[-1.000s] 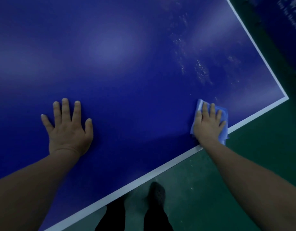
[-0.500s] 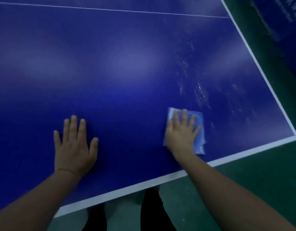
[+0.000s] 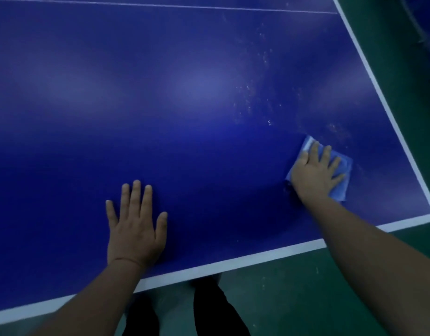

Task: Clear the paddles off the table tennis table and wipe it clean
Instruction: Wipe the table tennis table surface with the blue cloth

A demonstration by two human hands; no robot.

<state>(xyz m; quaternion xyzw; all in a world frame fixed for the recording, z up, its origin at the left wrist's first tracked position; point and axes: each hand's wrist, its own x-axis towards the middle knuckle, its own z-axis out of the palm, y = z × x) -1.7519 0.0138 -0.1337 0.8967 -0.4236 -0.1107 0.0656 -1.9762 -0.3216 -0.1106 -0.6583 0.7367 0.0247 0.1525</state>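
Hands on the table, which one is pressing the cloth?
The right hand, near the table's corner, presses flat on the light blue cloth; the left hand rests on bare tabletop.

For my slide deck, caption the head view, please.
Right hand presses a blue cloth on the speckled table tennis table; left hand rests flat.

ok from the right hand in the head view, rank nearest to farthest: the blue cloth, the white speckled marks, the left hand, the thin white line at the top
1. blue cloth: directly under the right hand, pressed flat.
2. white speckled marks: just beyond the cloth, up the table.
3. left hand: flat on the table, off to the left near its front edge.
4. thin white line: across the far top of the view.
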